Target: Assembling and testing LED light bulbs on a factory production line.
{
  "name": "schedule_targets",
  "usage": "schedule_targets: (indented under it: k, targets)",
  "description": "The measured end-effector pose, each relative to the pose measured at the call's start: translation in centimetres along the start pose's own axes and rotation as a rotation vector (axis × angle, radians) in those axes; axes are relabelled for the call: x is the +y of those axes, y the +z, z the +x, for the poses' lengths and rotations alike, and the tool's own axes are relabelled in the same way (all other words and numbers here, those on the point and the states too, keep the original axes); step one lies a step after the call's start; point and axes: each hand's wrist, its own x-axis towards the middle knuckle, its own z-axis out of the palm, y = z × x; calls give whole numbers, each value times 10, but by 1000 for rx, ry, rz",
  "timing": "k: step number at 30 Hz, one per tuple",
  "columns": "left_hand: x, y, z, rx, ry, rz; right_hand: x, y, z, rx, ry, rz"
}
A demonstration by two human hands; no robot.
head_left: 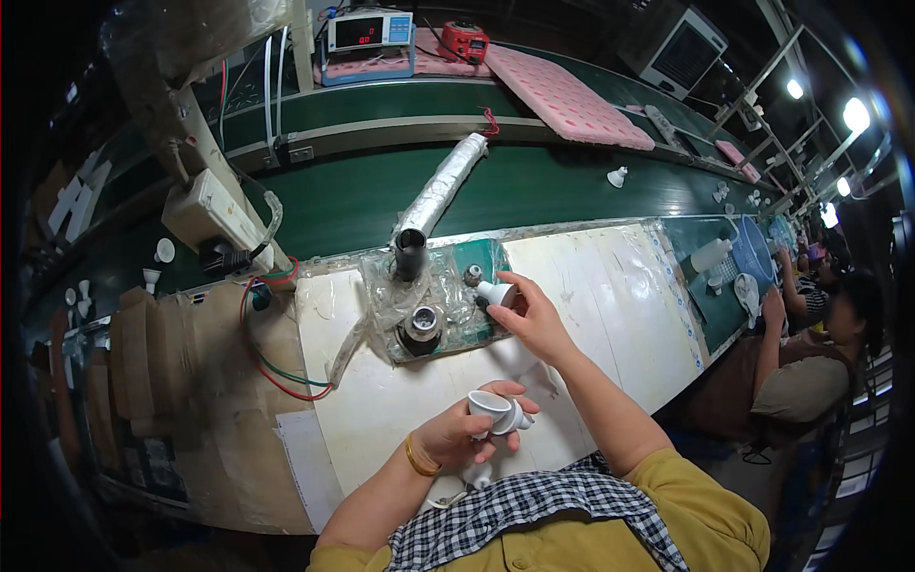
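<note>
Two white lamp pieces (488, 404) sat bunched in the left hand (446, 439), fingers curled round them, low in front of the checked apron (543, 507); one wide mouth faced up, the other piece's narrow end pointed right. Right hand (536, 324) gripped another white lamp (501, 294) by its wide end, narrow end aimed left. That lamp was over the right part of the plastic-wrapped block (450, 276), just beside a small metal knob (474, 274); whether the two touched, could not tell. Metal-topped socket (423, 320) stood upright on the block, left of the lamp, top uncovered. Foil-wrapped tube (446, 186) ran back from the block's far side; red and green wires (271, 372) looped on the left of the surface (600, 315). One more white bulb (477, 474) showed below the left hand, partly hidden

Step in hand, as judged: right hand bringing a single lamp to the block, left hand keeping the others ready. Next move seemed to call for a steady pinch and a small, straight adjustment of the narrow end, no wide swing; left hand only needed to keep its loose bunch from slipping
</note>
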Motion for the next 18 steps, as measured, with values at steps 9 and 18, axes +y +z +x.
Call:
schedule_targets:
  k: [9, 18]
  targets:
    - [14, -5, 3, 324, 196, 334, -9, 3, 12, 58, -140, -363]
    - [14, -2, 1, 368, 239, 458, 3, -1, 11, 26, -122, -323]
